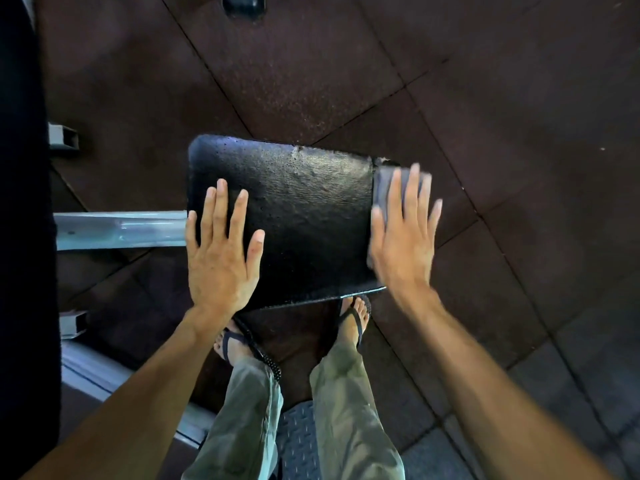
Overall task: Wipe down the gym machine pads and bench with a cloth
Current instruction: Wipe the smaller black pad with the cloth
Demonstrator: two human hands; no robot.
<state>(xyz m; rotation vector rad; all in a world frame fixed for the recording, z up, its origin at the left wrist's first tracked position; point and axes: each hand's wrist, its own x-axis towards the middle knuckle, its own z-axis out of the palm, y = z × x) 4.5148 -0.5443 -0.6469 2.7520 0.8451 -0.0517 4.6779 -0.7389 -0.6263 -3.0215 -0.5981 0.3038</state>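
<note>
Cloth [382, 188] under flat right hand [403, 237], lengthwise along pad [304, 209] edge.

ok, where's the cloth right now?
Head view, right of centre: the cloth is pressed flat under the right hand at the right edge of the black pad; the left hand rests on the pad's left side.

— What sits at the centre of the frame?
— The pad [298, 216], above the floor [485, 98], with a metal bar [117, 228] running off its left edge.
— And the hands?
— The left hand [221, 258] lies flat on the pad's lower left; the right hand [403, 237] presses a cloth [382, 187] over its right edge. Two feet stand just below the pad.
</note>
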